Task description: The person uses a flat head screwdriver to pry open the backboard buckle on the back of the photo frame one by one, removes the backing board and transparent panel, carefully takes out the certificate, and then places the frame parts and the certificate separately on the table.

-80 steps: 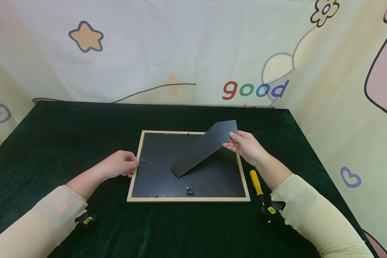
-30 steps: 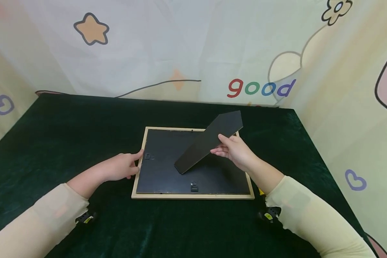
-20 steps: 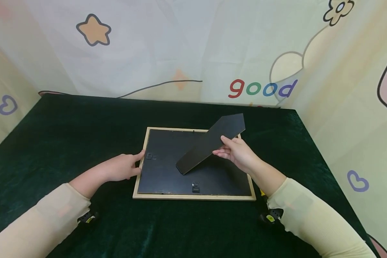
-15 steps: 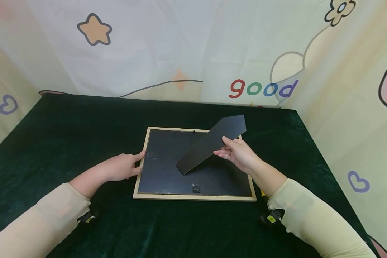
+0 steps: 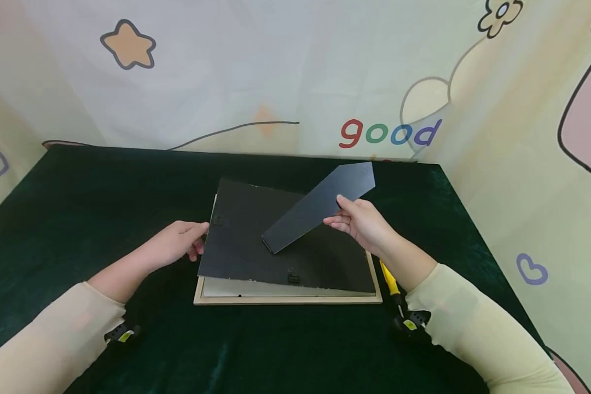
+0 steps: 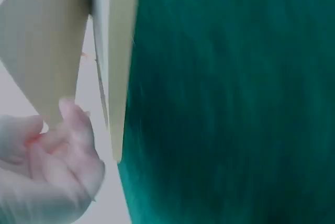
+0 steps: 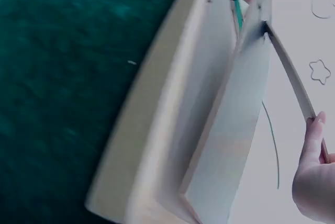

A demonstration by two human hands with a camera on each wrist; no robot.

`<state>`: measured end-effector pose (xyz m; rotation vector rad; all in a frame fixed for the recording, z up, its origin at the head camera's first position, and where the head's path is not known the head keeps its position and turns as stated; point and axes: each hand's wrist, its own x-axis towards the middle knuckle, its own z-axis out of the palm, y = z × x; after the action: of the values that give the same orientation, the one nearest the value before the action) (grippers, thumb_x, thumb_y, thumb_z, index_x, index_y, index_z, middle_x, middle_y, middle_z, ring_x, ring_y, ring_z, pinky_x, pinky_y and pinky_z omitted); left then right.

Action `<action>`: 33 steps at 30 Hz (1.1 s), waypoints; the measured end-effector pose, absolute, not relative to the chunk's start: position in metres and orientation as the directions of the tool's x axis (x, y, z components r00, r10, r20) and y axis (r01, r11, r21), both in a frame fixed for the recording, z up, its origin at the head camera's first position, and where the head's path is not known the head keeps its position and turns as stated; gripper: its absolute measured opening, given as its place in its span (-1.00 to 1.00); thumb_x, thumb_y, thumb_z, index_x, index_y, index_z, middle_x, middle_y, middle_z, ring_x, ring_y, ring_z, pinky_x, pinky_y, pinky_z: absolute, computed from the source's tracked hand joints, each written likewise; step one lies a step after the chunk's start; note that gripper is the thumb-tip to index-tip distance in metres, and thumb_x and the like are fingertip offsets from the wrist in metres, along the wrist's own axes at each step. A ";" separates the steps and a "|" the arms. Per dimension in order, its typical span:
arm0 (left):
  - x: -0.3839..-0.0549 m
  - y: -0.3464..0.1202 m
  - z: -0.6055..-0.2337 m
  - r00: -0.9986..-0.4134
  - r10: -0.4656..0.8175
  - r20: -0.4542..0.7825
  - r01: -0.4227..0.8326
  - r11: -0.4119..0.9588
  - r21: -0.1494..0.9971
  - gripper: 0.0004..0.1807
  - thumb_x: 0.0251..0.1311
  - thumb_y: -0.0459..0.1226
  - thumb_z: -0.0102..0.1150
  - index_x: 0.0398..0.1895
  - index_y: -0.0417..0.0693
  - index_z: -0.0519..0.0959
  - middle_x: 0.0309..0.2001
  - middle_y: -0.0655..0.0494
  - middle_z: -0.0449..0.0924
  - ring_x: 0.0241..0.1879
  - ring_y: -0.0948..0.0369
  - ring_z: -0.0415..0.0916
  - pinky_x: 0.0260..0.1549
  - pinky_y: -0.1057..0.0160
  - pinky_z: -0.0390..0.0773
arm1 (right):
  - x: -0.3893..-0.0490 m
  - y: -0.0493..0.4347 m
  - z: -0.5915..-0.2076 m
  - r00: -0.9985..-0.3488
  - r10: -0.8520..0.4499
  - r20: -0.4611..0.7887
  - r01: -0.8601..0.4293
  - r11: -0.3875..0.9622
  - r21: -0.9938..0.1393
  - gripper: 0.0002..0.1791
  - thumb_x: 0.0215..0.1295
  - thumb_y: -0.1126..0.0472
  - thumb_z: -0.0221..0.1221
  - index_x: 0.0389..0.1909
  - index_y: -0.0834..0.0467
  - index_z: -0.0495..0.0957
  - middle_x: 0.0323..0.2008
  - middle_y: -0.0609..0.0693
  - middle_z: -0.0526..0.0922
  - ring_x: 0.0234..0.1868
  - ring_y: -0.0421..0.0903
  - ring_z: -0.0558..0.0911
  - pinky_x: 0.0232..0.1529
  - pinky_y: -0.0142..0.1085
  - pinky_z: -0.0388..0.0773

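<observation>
A black backing board sits tilted over a light wooden picture frame, its left and near edges raised out of the frame. A white sheet shows in the gap along the near side. My right hand grips the board's fold-out easel leg between thumb and fingers, seen edge-on in the right wrist view. At the board's left edge is my left hand; in the left wrist view its thumb and fingers pinch the board's corner.
A screwdriver with a yellow handle lies right of the frame, partly hidden by my right forearm. Dark green cloth covers the table. A printed curtain hangs behind and at the sides.
The backing board, flush in the frame before, has come up, uncovering the white sheet. My right hand rose slightly with the easel leg. My left hand moved from the frame's edge to the board's.
</observation>
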<state>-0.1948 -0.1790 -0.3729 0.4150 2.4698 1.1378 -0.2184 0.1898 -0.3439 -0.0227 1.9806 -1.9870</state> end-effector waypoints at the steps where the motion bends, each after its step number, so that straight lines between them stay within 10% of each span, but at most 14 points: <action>1: -0.195 -0.178 -0.374 -0.877 0.423 -0.227 0.053 0.556 0.829 -0.48 0.45 -0.06 -0.27 0.04 -0.33 0.47 -0.35 -0.02 0.55 -0.39 0.13 0.50 -0.39 0.23 0.44 | -0.218 0.189 -0.345 -0.941 -0.249 -0.230 0.228 0.039 -0.973 -0.71 0.47 0.12 -0.13 -0.31 0.29 0.33 -0.47 -0.03 0.64 -0.32 -0.19 0.67 -0.18 -0.44 0.54; 10: -0.196 -0.169 -0.387 -0.784 0.540 -0.307 -0.258 0.167 0.952 -0.52 0.38 -0.27 -0.08 0.24 -0.38 0.14 -0.20 0.01 0.63 -0.25 0.14 0.62 -0.31 0.29 0.55 | -0.220 0.203 -0.352 -0.955 -0.171 -0.243 0.220 0.143 -0.965 -0.71 0.41 0.10 0.00 -0.22 0.30 0.34 -0.38 0.00 0.60 -0.28 -0.16 0.66 -0.18 -0.43 0.54; 18: -0.188 -0.172 -0.391 -0.787 0.573 -0.229 -0.271 0.012 0.963 -0.56 0.40 -0.24 -0.11 0.24 -0.27 0.14 -0.11 0.07 0.62 -0.11 0.10 0.60 -0.10 0.20 0.54 | -0.228 0.235 -0.355 -0.969 -0.079 -0.234 0.202 0.290 -0.935 -0.35 0.40 0.16 0.02 0.39 0.26 -0.02 -0.04 0.23 0.50 -0.21 -0.08 0.64 -0.09 -0.32 0.53; 25: -0.180 -0.182 -0.392 -0.781 0.596 -0.186 -0.274 -0.060 0.960 -0.66 0.42 -0.27 -0.15 0.18 -0.18 0.20 -0.10 0.08 0.62 -0.09 0.11 0.59 -0.09 0.18 0.53 | -0.230 0.250 -0.361 -0.952 -0.197 -0.236 0.096 0.540 -0.836 -0.45 0.45 0.18 -0.08 0.35 0.34 0.09 0.07 0.33 0.44 0.01 0.15 0.53 0.04 -0.08 0.46; 33: -0.174 -0.198 -0.394 -0.762 0.633 -0.138 -0.261 -0.105 0.960 -0.74 0.44 -0.30 -0.23 0.14 -0.09 0.25 -0.11 0.08 0.63 -0.11 0.12 0.60 -0.11 0.18 0.54 | -0.237 0.250 -0.371 -0.937 -0.229 -0.265 -0.019 0.788 -0.616 -0.52 0.43 0.25 -0.07 0.28 0.39 0.22 -0.03 0.27 0.53 -0.19 0.04 0.61 -0.14 -0.19 0.57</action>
<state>-0.1738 -0.1984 -0.3941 0.4137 1.5711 1.9211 -0.2370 0.2505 -0.3711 -0.1900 2.6522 -0.9090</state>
